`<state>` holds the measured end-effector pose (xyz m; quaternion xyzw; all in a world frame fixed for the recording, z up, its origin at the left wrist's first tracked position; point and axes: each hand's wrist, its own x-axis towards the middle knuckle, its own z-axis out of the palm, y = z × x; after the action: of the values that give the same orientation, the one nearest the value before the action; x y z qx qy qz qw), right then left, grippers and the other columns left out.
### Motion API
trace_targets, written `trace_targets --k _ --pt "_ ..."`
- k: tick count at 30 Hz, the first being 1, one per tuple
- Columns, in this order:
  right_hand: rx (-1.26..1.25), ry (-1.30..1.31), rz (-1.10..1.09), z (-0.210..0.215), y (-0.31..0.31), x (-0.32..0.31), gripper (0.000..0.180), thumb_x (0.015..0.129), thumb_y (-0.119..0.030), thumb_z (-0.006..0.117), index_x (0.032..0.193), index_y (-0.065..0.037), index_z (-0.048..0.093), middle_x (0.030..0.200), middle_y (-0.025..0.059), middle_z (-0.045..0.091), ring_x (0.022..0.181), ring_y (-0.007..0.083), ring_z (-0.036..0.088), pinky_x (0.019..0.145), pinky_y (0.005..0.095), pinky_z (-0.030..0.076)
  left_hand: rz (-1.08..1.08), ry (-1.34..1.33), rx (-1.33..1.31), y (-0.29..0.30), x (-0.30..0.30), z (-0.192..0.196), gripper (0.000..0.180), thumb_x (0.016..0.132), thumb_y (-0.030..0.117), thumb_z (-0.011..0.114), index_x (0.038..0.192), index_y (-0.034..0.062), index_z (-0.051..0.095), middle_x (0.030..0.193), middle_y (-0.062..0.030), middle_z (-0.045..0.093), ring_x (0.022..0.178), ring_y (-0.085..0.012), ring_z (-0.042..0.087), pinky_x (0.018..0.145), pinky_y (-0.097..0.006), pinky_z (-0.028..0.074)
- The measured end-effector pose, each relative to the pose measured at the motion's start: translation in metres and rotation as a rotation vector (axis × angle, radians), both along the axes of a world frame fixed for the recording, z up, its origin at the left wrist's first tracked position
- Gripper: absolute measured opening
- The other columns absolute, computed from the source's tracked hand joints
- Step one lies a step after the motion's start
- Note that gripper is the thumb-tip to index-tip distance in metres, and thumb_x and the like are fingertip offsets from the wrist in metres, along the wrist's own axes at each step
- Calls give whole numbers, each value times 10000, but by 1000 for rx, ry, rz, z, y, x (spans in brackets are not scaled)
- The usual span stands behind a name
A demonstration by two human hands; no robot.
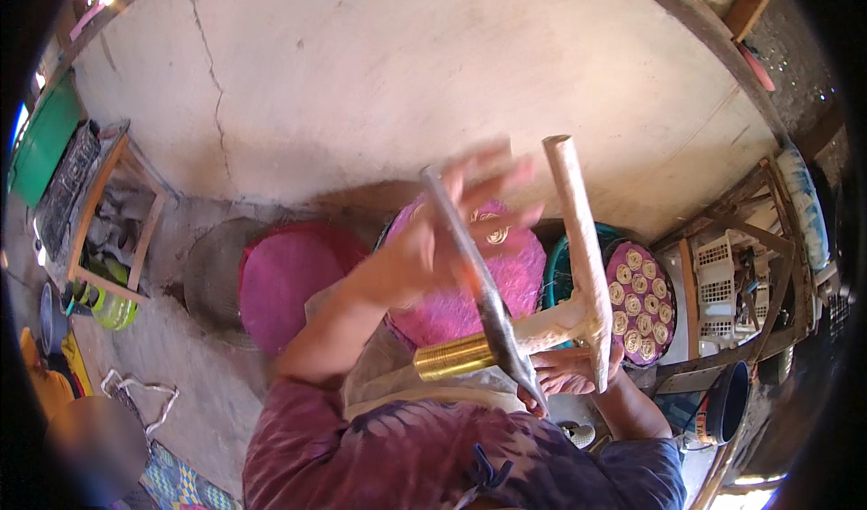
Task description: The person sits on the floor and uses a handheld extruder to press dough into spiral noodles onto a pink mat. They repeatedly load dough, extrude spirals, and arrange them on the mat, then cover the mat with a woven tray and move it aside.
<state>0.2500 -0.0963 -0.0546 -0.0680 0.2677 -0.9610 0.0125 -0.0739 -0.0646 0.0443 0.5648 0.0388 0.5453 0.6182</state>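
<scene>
Gold spool (454, 357) rides our wooden frame (578, 266); left hand (452, 239) blurred, fingers spread by a rod (479, 284); right hand (569, 370) grips the frame.

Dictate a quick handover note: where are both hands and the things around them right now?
Left hand: raised, fingers spread and blurred, against a long grey metal rod.
Right hand: low, gripping the rod's lower end beside the pale forked wooden stick.
A shiny brass-coloured cylinder lies by the rod.
Behind: a round pink woven tray and a round tray of coiled pale spirals.
What is finished or left cannot be told from this view.
</scene>
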Motion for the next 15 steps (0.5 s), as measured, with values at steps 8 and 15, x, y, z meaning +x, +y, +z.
trace_targets --k 8,15 --pt "245 -447 -141 22 26 -15 1342 650 -927 471 1519 30 109 1281 337 509 1126 399 568 924 496 456 -94 -363 -420 79 -3 -41 654 983 523 402 1355 -14 447 1220 -294 580 1251 -422 500 1101 -520 370" --pt "174 -786 -135 7 49 -57 969 856 -683 463 1459 56 291 1158 306 593 991 421 644 859 494 515 -188 -971 -589 86 -28 -197 652 951 660 329 1151 73 528 990 -149 585 1078 -335 522 961 -508 420"
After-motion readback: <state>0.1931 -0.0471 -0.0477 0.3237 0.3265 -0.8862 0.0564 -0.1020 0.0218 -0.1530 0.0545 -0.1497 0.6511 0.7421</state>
